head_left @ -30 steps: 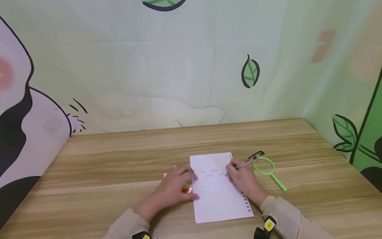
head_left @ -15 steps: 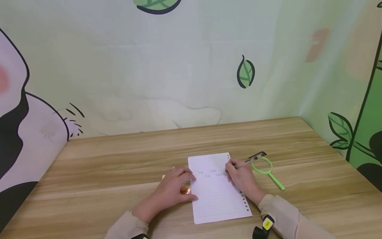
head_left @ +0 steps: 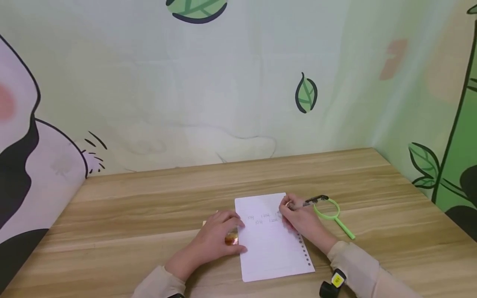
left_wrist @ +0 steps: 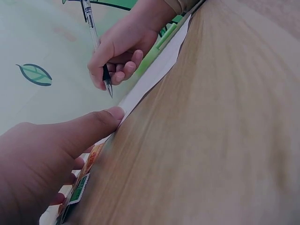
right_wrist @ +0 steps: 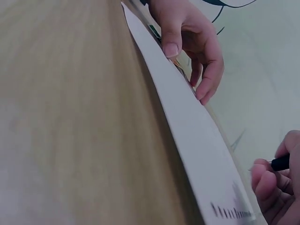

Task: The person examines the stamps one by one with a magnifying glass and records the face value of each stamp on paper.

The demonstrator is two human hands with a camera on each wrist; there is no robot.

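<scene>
A white lined sheet of paper (head_left: 273,256) with handwriting in its upper part lies on the table, punched holes along its right edge. My left hand (head_left: 216,234) rests at its left edge, thumb and fingers spread, fingertips on the margin. My right hand (head_left: 305,221) pinches a clear pen with black cap and grip (left_wrist: 90,23) over the upper right of the sheet; in the left wrist view the pen tip points down, a little above the paper. Partly hidden under my left hand are small colourful pieces, one a green stamp (left_wrist: 78,189) with a toothed edge.
A light green magnifying glass (head_left: 345,227) lies right of the paper, its ring behind the pen's end. The wooden table (head_left: 149,203) reaches back to a wall covering (head_left: 208,82) printed with leaves.
My right hand has shifted slightly up the sheet with the pen, whose rear end now sits lower and overlaps the magnifying glass ring. The left hand stays in place.
</scene>
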